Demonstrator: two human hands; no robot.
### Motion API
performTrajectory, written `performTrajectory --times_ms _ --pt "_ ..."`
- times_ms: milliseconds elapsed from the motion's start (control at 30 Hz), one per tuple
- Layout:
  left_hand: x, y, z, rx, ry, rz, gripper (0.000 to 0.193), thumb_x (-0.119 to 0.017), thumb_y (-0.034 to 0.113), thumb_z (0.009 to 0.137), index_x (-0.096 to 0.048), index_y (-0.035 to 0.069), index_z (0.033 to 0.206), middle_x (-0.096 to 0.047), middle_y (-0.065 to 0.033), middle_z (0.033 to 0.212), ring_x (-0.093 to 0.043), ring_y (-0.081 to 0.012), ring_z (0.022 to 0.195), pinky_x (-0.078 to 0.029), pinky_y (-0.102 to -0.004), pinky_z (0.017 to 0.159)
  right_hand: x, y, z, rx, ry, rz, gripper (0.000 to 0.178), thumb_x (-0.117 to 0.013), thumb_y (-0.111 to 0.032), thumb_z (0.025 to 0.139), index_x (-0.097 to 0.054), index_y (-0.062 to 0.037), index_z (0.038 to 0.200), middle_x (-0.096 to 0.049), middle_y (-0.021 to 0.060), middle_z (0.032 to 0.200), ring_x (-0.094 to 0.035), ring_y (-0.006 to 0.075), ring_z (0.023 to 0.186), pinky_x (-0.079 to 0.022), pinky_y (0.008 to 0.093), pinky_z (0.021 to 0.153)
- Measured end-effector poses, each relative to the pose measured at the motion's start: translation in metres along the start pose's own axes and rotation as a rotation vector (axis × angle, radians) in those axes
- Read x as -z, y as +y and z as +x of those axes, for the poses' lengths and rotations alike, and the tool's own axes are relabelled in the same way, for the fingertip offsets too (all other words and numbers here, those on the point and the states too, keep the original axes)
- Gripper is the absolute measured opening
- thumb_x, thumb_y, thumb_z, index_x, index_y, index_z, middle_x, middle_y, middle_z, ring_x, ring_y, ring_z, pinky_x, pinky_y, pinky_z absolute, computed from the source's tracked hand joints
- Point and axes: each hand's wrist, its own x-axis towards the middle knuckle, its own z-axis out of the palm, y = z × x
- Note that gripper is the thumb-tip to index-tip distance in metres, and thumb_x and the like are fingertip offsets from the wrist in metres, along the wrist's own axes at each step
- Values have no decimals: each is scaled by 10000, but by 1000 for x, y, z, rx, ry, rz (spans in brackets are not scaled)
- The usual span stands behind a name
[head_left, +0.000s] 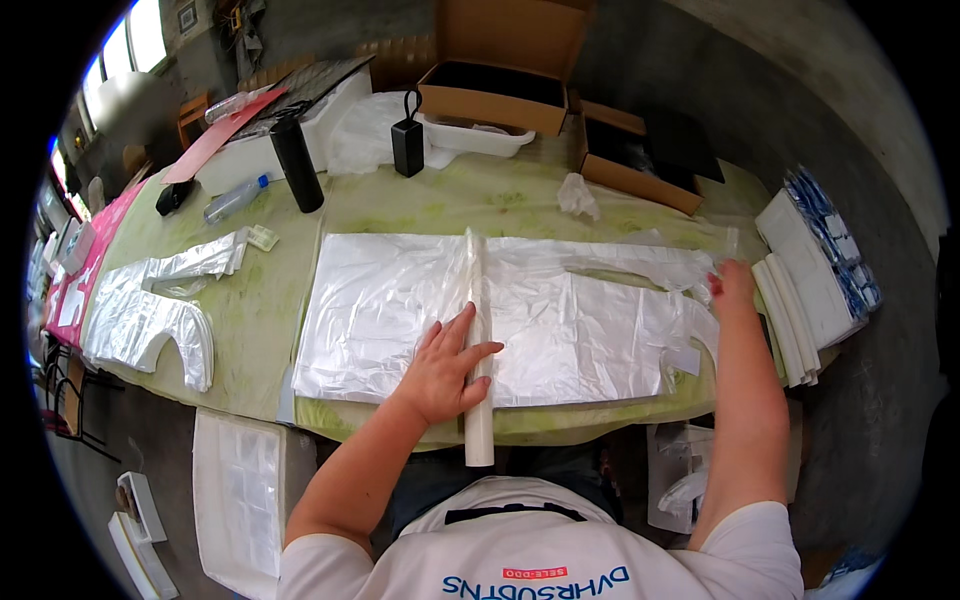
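A stack of thin, shiny clear plastic sheets (600, 330), cut with strap-like ends much like aprons, lies flat across the table before me. Across it, running away from me, rests a pale tube (480, 425), its near end jutting past the table edge. My left hand (447, 372) lies on the tube with fingers spread, pressing from above. At the stack's right end, my right hand (733, 283) has its fingers curled at a strap of the plastic; the fingertips are partly hidden. A small white label (684, 360) sits near the stack's lower right.
Another plastic stack (150, 310) lies at the left. Behind stand a black cylinder (297, 165), a bottle (235, 200), a black block with a loop (408, 147) and open cardboard boxes (540, 118). White rolls (790, 320) and blue-white packets (830, 240) flank the right edge.
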Motion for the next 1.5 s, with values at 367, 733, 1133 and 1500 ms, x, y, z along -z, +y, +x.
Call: performTrajectory --times_ms 367,733,1133,1500 --pt "-2 5 -22 304 69 116 421 -582 333 970 -604 242 1380 -461 -159 1547 -240 -428 1512 -136 -621 1213 -72 116 -315 1119 -1145 -517 576 -743 -188 854 -563 -76 1390 -517 174 1448 -422 381 1406 -328 444 1188" --pt "33 8 17 38 -101 115 457 -619 425 965 -649 194 1357 -394 -142 1601 -199 -417 1531 -167 -593 1227 -109 133 -408 1126 -1255 -600 459 -716 -272 877 -626 -102 1294 -528 129 1430 -356 393 1431 -292 640 1147" --pt "54 -4 -37 26 300 215 470 -585 -53 735 -742 172 1116 -502 -133 1521 -405 -384 1425 -324 -485 1165 0 143 -392 969 -1220 -281 222 -726 -6 792 -724 -76 1002 -680 133 1139 -606 398 1128 -490 472 993" --pt "85 -19 -42 399 253 551 515 -626 149 891 -559 69 1395 -406 -164 1551 -287 -398 1476 -238 -520 1216 7 145 -385 882 -1245 -248 223 -701 17 793 -717 -62 1001 -707 122 1078 -642 361 1092 -528 445 951"
